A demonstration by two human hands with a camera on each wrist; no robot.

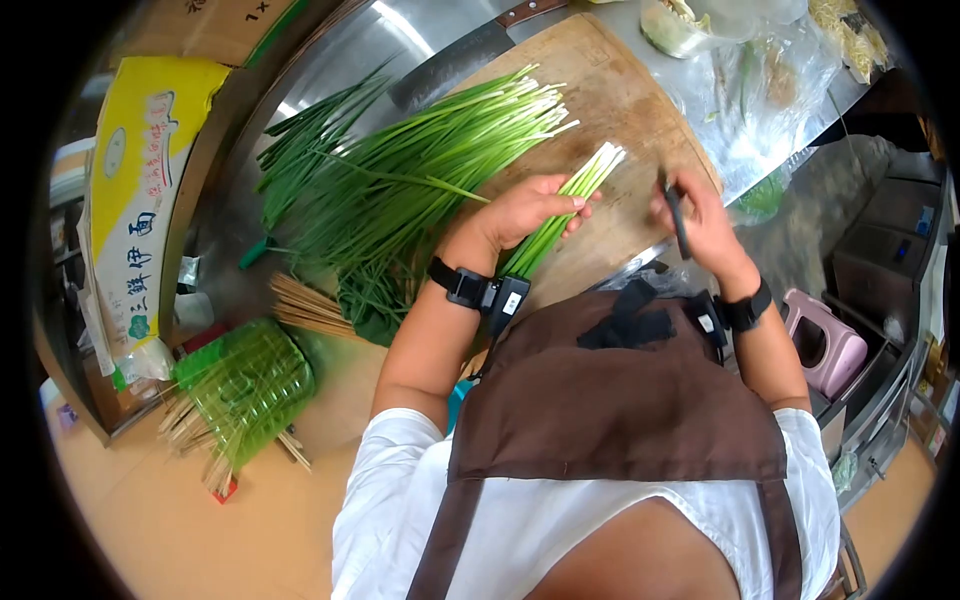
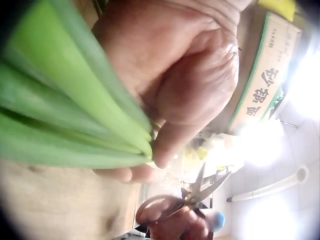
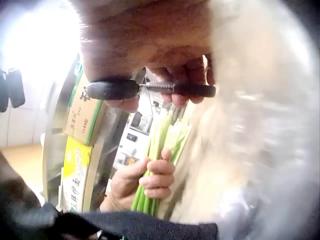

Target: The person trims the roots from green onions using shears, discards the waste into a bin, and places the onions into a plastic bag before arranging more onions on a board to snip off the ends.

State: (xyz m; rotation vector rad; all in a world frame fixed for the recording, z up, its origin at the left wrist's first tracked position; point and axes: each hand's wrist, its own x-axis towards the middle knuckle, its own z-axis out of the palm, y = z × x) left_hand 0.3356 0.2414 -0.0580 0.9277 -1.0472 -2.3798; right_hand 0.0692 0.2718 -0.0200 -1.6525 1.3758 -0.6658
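My left hand (image 1: 528,212) (image 2: 172,70) (image 3: 157,180) grips a small bunch of green stalks (image 1: 578,195) (image 2: 75,105) (image 3: 159,137), pale ends pointing up and away over the cutting board (image 1: 640,130). To its right, my right hand (image 1: 705,225) (image 2: 175,225) (image 3: 145,35) holds scissors (image 1: 675,220) (image 2: 191,200) with dark handles (image 3: 112,90). In the left wrist view their blades stand apart, not touching the stalks. A larger pile of green stalks (image 1: 420,150) lies left of the held bunch, its pale ends on the board.
A cleaver (image 1: 450,68) lies behind the pile. At the back right are a plastic bowl (image 1: 690,30) and clear plastic wrap (image 1: 775,85). Thin sticks (image 1: 310,305) lie by the pile's lower end. A green plastic container (image 1: 250,375) stands lower left, near a yellow box (image 1: 145,200).
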